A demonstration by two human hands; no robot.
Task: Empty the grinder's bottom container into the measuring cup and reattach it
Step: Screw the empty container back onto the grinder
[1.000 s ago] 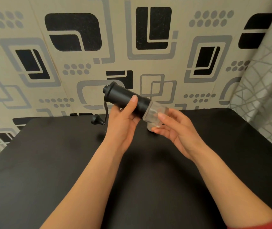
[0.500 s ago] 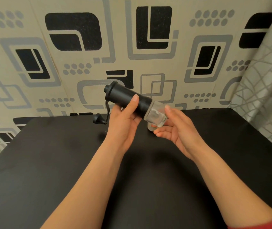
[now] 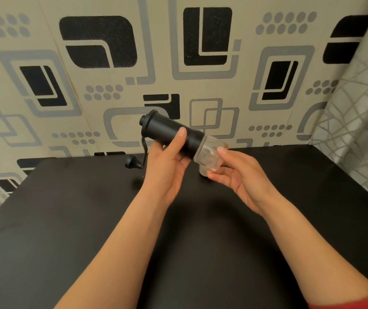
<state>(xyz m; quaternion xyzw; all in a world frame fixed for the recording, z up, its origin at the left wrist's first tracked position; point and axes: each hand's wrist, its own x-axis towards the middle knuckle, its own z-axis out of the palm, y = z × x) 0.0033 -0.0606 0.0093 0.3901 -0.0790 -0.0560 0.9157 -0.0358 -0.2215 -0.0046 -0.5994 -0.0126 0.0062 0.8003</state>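
Observation:
A black cylindrical grinder [image 3: 167,130] is held tilted above the black table [image 3: 67,219], top end up and to the left, its crank handle [image 3: 137,160] hanging down. My left hand [image 3: 167,168] grips the black body from below, thumb on top. The clear bottom container [image 3: 208,153] sits on the grinder's lower right end. My right hand [image 3: 238,175] wraps its thumb and fingers around this container. A small clear object, possibly the measuring cup [image 3: 203,172], peeks out on the table just below the container, mostly hidden by my right hand.
A patterned wall [image 3: 200,63] rises directly behind the table's far edge. A grey-lined curtain [image 3: 357,130] hangs at the right. The table's left edge runs diagonally at the lower left.
My right hand has shifted its fingers around the clear container, thumb now on top of it. The grinder stays almost in the same place and tilt.

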